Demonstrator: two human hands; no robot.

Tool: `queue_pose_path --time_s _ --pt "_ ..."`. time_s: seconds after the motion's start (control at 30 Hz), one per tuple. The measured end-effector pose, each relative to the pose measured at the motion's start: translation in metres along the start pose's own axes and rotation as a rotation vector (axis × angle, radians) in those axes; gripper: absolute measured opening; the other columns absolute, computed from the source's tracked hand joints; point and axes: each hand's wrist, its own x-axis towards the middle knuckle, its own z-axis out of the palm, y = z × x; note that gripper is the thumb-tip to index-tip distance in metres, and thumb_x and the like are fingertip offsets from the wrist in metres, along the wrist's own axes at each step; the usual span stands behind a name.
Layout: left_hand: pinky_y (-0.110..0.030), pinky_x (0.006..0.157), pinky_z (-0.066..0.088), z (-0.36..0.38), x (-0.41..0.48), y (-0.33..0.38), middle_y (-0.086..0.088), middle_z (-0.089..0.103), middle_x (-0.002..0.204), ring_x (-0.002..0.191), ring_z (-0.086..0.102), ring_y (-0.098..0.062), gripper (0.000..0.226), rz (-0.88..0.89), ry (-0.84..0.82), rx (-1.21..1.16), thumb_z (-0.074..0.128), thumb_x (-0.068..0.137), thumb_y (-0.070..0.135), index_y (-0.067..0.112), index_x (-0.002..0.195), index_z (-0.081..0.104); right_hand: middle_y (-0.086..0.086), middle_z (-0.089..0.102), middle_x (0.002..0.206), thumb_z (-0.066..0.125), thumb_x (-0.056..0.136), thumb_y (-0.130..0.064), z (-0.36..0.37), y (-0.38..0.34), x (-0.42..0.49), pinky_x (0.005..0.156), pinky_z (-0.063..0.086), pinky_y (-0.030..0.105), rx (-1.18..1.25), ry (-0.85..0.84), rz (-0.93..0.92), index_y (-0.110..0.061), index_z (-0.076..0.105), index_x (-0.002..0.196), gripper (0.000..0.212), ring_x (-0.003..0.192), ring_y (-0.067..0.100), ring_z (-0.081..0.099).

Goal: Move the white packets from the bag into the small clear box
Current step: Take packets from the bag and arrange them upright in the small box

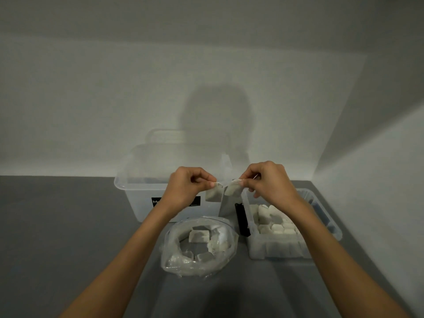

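Head view shows a large clear bin [142, 196] at the back of the grey table [68, 226]. To its right, the small clear box [286, 252] already holds many white packets [276, 226], so the job looks well advanced. Several more lie in the open bag [179, 262]. Above it, the left hand [190, 188] and right hand [269, 183] each pinch one of two held packets [214, 195] between thumb and fingertips, not yet boxed.
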Motion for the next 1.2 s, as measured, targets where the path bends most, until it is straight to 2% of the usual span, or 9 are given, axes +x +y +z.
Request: queue_pose_path --time_s 0.1,0.2,0.3,0.4,0.57,0.7,0.93,1.03,1.2 --pt "-0.010 0.074 0.050 0.014 0.007 0.007 -0.008 0.071 0.073 0.069 0.065 -0.008 0.010 0.043 0.005 0.129 0.076 0.079 0.016 0.018 0.089 0.076 -0.006 0.064 0.067 0.072 0.084 -0.013 -0.013 0.012 0.003 0.048 0.045 0.006 -0.025 -0.009 -0.011 -0.009 0.075 0.086 0.005 0.050 0.002 0.059" --pt "0.002 0.064 0.041 0.030 0.015 0.016 0.003 0.070 0.079 0.074 0.060 0.003 0.014 0.067 -0.010 0.263 0.072 0.084 0.018 0.019 0.097 0.075 -0.009 0.063 0.068 0.069 0.086 -0.015 -0.028 0.024 0.007 0.055 0.049 0.010 -0.062 -0.012 -0.028 -0.013 0.076 0.089 0.008 0.056 0.002 0.057" --pt "-0.002 0.066 0.040 0.051 0.023 0.025 0.008 0.070 0.087 0.082 0.061 0.000 0.011 0.056 -0.054 0.260 0.068 0.087 0.019 0.020 0.095 0.075 -0.005 0.067 0.068 0.065 0.086 -0.012 -0.045 0.041 0.011 0.059 0.058 0.025 -0.068 0.022 0.010 -0.014 0.075 0.085 0.010 0.057 0.006 0.060" --pt "-0.007 0.065 0.040 0.074 0.032 0.031 0.007 0.071 0.091 0.084 0.061 -0.003 0.011 0.041 -0.055 0.243 0.067 0.087 0.021 0.019 0.094 0.075 -0.005 0.069 0.073 0.064 0.085 -0.014 -0.063 0.061 0.013 0.062 0.058 0.030 -0.082 0.023 0.022 -0.017 0.075 0.084 0.011 0.062 0.007 0.060" --pt "-0.009 0.066 0.043 0.115 0.043 0.034 0.006 0.070 0.089 0.081 0.061 -0.002 0.010 0.029 -0.087 0.211 0.067 0.088 0.021 0.017 0.093 0.074 -0.005 0.070 0.083 0.069 0.085 -0.018 -0.086 0.102 0.022 0.068 0.056 0.033 -0.175 -0.027 0.018 -0.018 0.076 0.087 0.007 0.069 0.008 0.058" --pt "-0.022 0.075 0.054 0.149 0.052 0.033 -0.004 0.073 0.083 0.080 0.067 -0.012 0.009 0.003 -0.107 0.184 0.067 0.087 0.015 0.014 0.092 0.074 0.003 0.071 0.087 0.065 0.087 -0.012 -0.086 0.140 0.031 0.076 0.055 0.036 -0.360 -0.150 0.010 -0.013 0.074 0.086 0.009 0.080 0.017 0.063" --pt "-0.017 0.071 0.055 0.191 0.055 0.021 -0.006 0.073 0.080 0.074 0.068 -0.010 0.007 -0.025 -0.149 0.173 0.067 0.087 0.015 0.015 0.089 0.073 0.016 0.065 0.103 0.051 0.089 -0.004 -0.041 0.189 0.045 0.075 0.053 0.038 -0.600 -0.369 -0.012 -0.006 0.067 0.094 0.017 0.089 0.034 0.064" --pt "-0.011 0.066 0.050 0.196 0.057 0.014 -0.003 0.073 0.082 0.072 0.066 -0.006 0.007 -0.054 -0.146 0.208 0.067 0.087 0.018 0.016 0.090 0.073 0.014 0.063 0.109 0.049 0.091 -0.002 -0.024 0.204 0.046 0.075 0.050 0.036 -0.728 -0.381 -0.025 -0.008 0.063 0.105 0.021 0.093 0.032 0.064" --pt "-0.020 0.075 0.055 0.193 0.060 0.002 -0.003 0.074 0.082 0.076 0.069 -0.009 0.008 -0.099 -0.133 0.203 0.067 0.087 0.016 0.014 0.091 0.074 0.014 0.066 0.112 0.052 0.089 0.002 -0.013 0.208 0.045 0.082 0.051 0.038 -0.869 -0.377 -0.099 -0.005 0.064 0.109 0.024 0.101 0.030 0.066"
